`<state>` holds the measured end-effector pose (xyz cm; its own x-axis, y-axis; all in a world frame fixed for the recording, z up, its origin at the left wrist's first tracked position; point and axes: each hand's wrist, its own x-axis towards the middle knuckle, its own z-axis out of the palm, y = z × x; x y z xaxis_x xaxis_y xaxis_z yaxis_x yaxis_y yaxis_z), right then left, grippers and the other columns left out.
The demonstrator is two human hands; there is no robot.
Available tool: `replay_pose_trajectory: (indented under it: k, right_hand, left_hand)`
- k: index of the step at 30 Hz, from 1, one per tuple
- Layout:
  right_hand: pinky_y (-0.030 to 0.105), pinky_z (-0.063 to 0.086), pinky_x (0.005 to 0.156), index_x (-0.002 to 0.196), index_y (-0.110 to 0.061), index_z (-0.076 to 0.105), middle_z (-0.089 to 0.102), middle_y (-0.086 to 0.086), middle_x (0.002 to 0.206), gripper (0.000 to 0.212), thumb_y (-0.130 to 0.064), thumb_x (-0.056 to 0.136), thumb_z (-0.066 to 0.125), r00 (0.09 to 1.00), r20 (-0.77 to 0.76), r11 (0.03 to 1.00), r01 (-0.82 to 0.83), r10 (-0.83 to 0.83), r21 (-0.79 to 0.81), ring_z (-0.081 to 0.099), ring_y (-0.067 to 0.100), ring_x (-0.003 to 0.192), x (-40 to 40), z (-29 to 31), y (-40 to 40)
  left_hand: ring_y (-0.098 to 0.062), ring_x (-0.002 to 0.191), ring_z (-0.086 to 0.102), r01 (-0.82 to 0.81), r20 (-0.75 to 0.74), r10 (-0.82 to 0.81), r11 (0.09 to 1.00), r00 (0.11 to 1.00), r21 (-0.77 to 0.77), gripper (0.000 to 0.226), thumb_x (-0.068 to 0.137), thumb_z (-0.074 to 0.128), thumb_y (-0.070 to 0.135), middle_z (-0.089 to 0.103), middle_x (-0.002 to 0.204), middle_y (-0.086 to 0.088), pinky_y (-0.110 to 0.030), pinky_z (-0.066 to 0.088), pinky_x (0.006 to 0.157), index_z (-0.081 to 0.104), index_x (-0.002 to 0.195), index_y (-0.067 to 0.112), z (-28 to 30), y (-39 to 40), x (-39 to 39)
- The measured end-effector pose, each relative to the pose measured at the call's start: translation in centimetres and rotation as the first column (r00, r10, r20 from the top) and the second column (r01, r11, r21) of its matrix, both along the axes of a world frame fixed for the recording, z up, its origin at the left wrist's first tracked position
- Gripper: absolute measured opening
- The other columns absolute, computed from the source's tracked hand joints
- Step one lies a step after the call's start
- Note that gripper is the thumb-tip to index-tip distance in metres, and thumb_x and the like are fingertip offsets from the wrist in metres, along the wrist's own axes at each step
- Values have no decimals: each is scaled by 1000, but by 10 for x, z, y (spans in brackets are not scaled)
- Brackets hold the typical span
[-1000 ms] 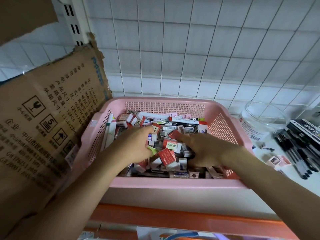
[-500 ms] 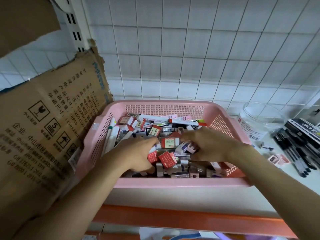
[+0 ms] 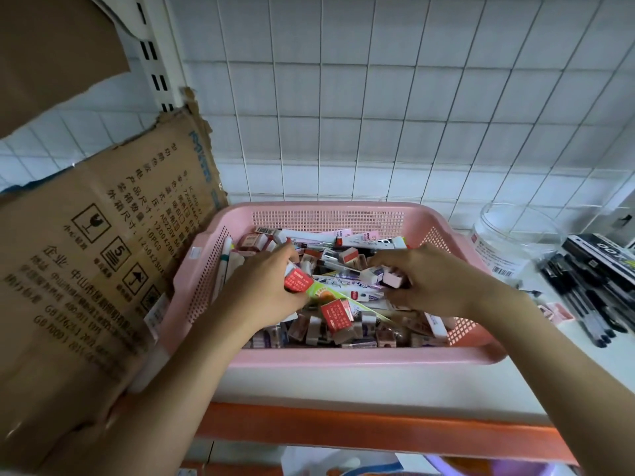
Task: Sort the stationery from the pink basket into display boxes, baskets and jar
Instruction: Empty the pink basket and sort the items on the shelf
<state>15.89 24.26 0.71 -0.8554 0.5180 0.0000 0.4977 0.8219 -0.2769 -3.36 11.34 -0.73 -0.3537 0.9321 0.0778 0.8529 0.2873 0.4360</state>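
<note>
A pink basket (image 3: 364, 352) on a white shelf holds a heap of small boxed erasers (image 3: 336, 316), pens and slim packets. Both my hands are inside it. My left hand (image 3: 264, 286) grips a red-labelled eraser box (image 3: 298, 280) at the heap's left. My right hand (image 3: 426, 280) curls round a few small white and pink erasers (image 3: 385, 276) near the middle. A clear glass jar (image 3: 508, 242) stands just right of the basket.
A torn brown cardboard box (image 3: 89, 269) leans against the basket's left side. Black pens (image 3: 584, 290) and a black display box (image 3: 601, 255) lie at the far right. Tiled wall behind; the shelf has an orange front edge (image 3: 343, 431).
Both hands have gathered items from the heap and lifted a little. The left hand has taken a red eraser box, and the right has closed on small erasers.
</note>
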Motion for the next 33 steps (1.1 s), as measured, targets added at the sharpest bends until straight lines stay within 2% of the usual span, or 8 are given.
replay_pose_trajectory:
  k: [5, 8, 14, 17, 19, 25, 30, 33]
  right_hand:
    - [36, 46, 88, 125, -33, 51, 68, -2, 82, 44, -29, 85, 67, 993, -108, 998, 36, -40, -45, 63, 20, 92, 17, 0, 2]
    - [36, 44, 90, 127, -27, 50, 68, 4, 94, 45, -28, 85, 66, 982, -167, 996, 87, -85, 5, 61, 24, 100, 18, -3, 1]
    - [41, 46, 85, 124, -22, 49, 57, -14, 62, 45, -18, 81, 63, 954, -269, 991, 137, -132, -2, 61, 28, 98, 14, -9, -2]
    - [35, 43, 86, 131, -17, 46, 69, 1, 86, 49, -19, 84, 62, 938, -283, 978, 208, -200, -3, 50, 29, 117, 13, -11, -3]
    - [36, 42, 87, 133, -16, 45, 69, 10, 107, 52, -20, 85, 62, 932, -280, 971, 238, -230, -7, 50, 32, 117, 12, -13, -5]
    - [38, 46, 81, 130, -14, 47, 69, 15, 98, 48, -14, 84, 61, 898, -366, 965, 262, -244, 1, 58, 34, 106, 8, -12, -9]
    - [33, 41, 79, 131, -15, 47, 68, 12, 103, 49, -16, 84, 62, 890, -385, 964, 267, -246, 0, 54, 31, 112, 12, -10, -11]
    - [32, 41, 79, 131, -18, 47, 66, 6, 96, 51, -25, 84, 66, 932, -263, 968, 249, -250, -36, 56, 28, 109, 15, -12, -11]
  left_hand:
    - [-15, 100, 52, -13, -10, 13, 996, 1000, -84, 52, 75, 72, 43, 53, 119, 1, -29, 43, 77, 49, 114, 19, -5, -1, 5]
    - [-24, 125, 42, 1, -56, -12, 981, 998, -193, 78, 77, 70, 47, 33, 143, -5, -34, 39, 97, 30, 136, 17, -2, 2, 11]
    - [-28, 129, 35, -40, -18, 37, 973, 999, -226, 91, 76, 71, 48, 12, 139, -8, -32, 30, 103, 13, 138, 15, 6, -2, 19]
    - [-30, 139, 22, -42, -56, 21, 915, 998, -400, 95, 77, 64, 58, 9, 152, -9, -41, 28, 111, 13, 145, 16, 7, -3, 18]
    - [-30, 139, 23, -36, -139, -43, 853, 989, -521, 85, 82, 61, 50, 18, 153, -9, -39, 29, 108, 17, 147, 17, 7, -3, 19]
    - [-34, 132, 27, -49, -174, -87, 754, 981, -656, 73, 78, 47, 5, 25, 147, -17, -39, 36, 97, 18, 144, 16, 9, 3, 19]
    - [-32, 125, 41, -10, -101, -74, 757, 992, -654, 86, 78, 45, -3, 15, 151, -20, -31, 47, 81, 3, 149, 24, 5, 5, 16]
    - [-29, 125, 41, 3, -119, -87, 818, 989, -574, 83, 81, 43, -9, 27, 148, -16, -27, 40, 73, 7, 149, 20, 4, 2, 18]
